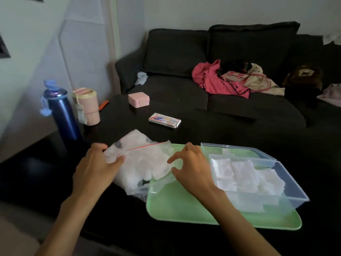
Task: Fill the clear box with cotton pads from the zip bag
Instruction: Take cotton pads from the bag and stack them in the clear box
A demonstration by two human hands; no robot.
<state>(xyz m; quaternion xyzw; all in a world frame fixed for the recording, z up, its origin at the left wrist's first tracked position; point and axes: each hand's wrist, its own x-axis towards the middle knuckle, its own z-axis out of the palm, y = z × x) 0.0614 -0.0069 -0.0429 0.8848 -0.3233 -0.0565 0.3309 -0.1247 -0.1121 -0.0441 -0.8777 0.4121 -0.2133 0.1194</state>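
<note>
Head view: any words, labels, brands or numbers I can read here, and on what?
No text is readable.
Small white carton on the dark table: coloured blocks and a red strip of print, too blurred to read.
Zip bag: only a red seal line, no lettering visible.
Clear box, blue bottle, pink case: no print visible.

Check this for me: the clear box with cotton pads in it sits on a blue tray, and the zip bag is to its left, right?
Not quite. The tray is green, not blue; the head view shows it plainly. The rest stands: the clear box sits on it with cotton pads inside, and the zip bag lies to its left.
</note>
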